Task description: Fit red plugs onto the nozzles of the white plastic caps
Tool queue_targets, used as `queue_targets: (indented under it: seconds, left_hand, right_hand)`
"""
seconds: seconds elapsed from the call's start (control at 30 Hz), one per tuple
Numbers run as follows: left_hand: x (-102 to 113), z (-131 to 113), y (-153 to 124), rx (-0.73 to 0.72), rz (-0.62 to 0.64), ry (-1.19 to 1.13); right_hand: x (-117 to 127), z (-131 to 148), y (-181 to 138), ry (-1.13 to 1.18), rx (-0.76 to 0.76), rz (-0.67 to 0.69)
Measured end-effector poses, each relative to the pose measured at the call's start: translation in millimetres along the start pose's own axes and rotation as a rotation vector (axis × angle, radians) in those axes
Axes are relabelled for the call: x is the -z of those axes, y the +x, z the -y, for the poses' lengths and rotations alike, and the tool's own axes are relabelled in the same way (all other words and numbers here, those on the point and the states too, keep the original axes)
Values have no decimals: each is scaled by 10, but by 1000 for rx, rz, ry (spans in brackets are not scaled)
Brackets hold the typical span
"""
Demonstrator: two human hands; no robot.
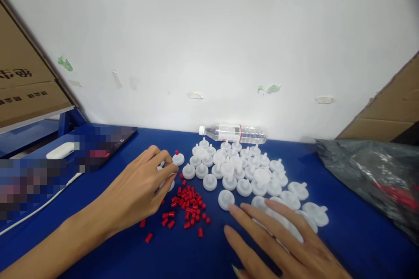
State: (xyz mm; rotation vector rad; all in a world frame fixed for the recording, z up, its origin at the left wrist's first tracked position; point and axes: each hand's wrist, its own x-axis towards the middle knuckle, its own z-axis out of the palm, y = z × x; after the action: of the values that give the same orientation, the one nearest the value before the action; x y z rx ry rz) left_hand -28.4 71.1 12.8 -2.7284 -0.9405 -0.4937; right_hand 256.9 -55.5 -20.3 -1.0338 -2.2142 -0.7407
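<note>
Bare forearms, long nails; prob. no sleeves.

White round pieces (248,174): about 40, at 12 o'clock
One white piece with red cap (177,158): 1
Small red caps (188,205): about 40, too many to count well
Water bottle (234,133): 1
Black bag (369,174): 1, at 3 o'clock
Hands: 2

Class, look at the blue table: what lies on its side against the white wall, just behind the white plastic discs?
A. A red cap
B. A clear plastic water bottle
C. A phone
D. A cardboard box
B: the clear plastic water bottle lies on its side along the wall, right behind the group of white plastic discs, with its white cap pointing left.
</note>
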Motion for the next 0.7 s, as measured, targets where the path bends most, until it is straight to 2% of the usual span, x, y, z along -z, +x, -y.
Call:
queue_targets:
  seconds: [0.13, 0.33, 0.53, 0.7]
  left_hand:
    - [-15, -23, -12, -10, 77, -23]
    - [-101, -6, -33, 1, 62, -9]
    - [-128, -31, -40, 36, 71, -2]
    - [-153, -53, -40, 43, 70, -19]
  right_hand:
    - [-98, -52, 3, -83, 35, 72]
    - [-136, -87, -29, -86, 101, 118]
    - [-106, -63, -16, -62, 62, 53]
    - [-147, -80, -19, -93, 58, 109]
